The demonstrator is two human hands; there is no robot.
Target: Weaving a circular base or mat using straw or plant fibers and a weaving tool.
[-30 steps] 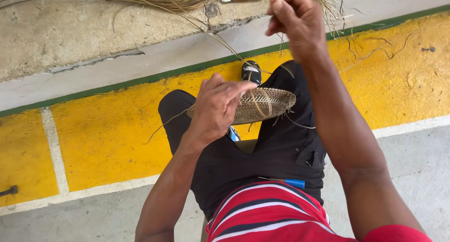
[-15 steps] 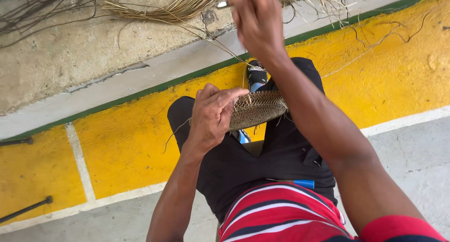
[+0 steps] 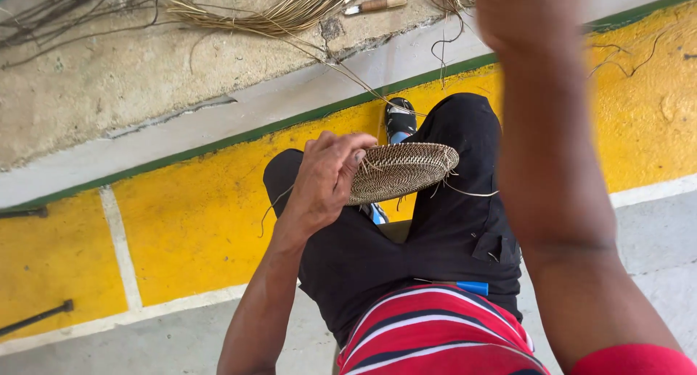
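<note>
My left hand (image 3: pixel 327 179) has a firm grip on the rim of the small woven basket (image 3: pixel 403 170), above my knees. My right hand (image 3: pixel 523 12), raised at 1 o'clock, is blurred; I cannot tell its grip. I should keep the basket steady and the strand (image 3: pixel 472 193) tight, I think.

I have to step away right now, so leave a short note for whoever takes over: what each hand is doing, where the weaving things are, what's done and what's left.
Left hand: grips the rim of the woven disc, held over the lap.
Right hand: raised high near the top of the view, blurred; whether it pinches a strand cannot be told.
A thin strand runs from the disc up toward the fibre bundle on the concrete step, where a wooden-handled tool lies.
Done: a flat, tightly woven round piece.
Left: loose ends stick out at the disc's edge, so the rim looks unfinished.
</note>
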